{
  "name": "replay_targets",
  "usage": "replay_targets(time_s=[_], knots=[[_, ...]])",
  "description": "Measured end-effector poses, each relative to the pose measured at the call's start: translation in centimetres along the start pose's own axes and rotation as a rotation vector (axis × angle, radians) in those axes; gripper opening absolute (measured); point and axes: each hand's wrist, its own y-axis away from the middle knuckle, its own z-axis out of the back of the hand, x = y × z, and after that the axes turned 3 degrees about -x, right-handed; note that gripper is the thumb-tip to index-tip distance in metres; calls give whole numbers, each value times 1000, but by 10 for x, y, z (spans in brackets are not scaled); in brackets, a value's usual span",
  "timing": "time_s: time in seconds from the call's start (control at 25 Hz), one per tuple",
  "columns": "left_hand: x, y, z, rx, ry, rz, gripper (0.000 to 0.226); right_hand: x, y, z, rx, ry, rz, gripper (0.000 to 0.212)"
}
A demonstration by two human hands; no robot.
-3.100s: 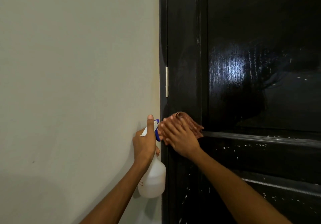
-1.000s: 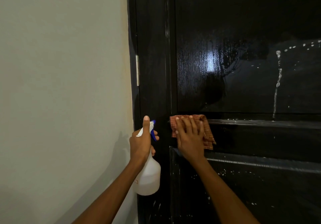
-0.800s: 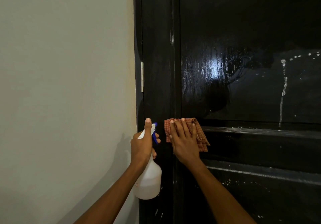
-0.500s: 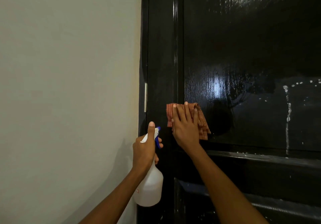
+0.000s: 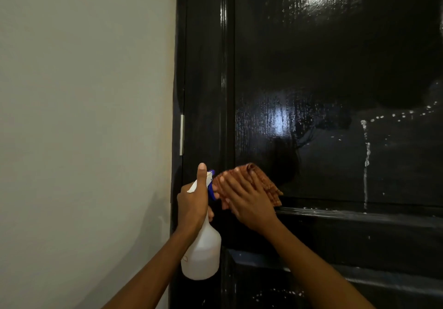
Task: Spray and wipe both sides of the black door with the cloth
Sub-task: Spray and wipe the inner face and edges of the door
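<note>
The right hand (image 5: 249,200) is pressing flat, fingers straight and spread, on the brown checked cloth (image 5: 263,181) against the black door (image 5: 335,69), low on its big panel near the left edge. The left hand (image 5: 193,203) is gripping the white spray bottle (image 5: 202,253), thumb sticking up. The bottle is standing upright, its blue nozzle (image 5: 211,184) pointing at the door.

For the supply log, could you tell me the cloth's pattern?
Reddish-brown checks on the cloth, seen in the head view.

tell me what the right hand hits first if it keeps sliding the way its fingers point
Probably the spray bottle's blue nozzle, held by the left hand: the right hand points up-left, fingertips nearly touching it, though depth is unclear.
</note>
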Motion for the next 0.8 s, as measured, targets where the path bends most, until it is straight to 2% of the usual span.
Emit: replay_targets(time_s=[0.08,0.16,0.28,0.4,0.48,0.6,0.64,0.68,0.72,0.8], knots=[[4,5,-5,24,-3,6,86,-13,30,2,67,39,104,61],[6,11,-11,40,36,8,80,-36,40,13,85,60,119,63],[-2,17,-23,67,92,-2,64,-79,48,39,8,93,-66,64],[-17,16,-37,110,123,-28,64,-135,52,75,-44,132,-264,67],[-26,14,-45,137,131,-51,66,-175,47,95,-63,148,-484,68],[-33,11,-51,160,141,-63,68,-209,16,113,-232,24,-1047,69],[-34,10,-53,166,149,-56,68,-209,-1,116,-280,-11,-1180,69],[-36,10,-54,169,156,-48,69,-204,-18,117,-292,-27,-1215,70],[-37,11,-57,172,161,-40,70,-196,-31,115,-264,-11,-1132,70],[-41,13,-63,179,157,-40,74,-171,-38,98,-139,70,-688,69]])
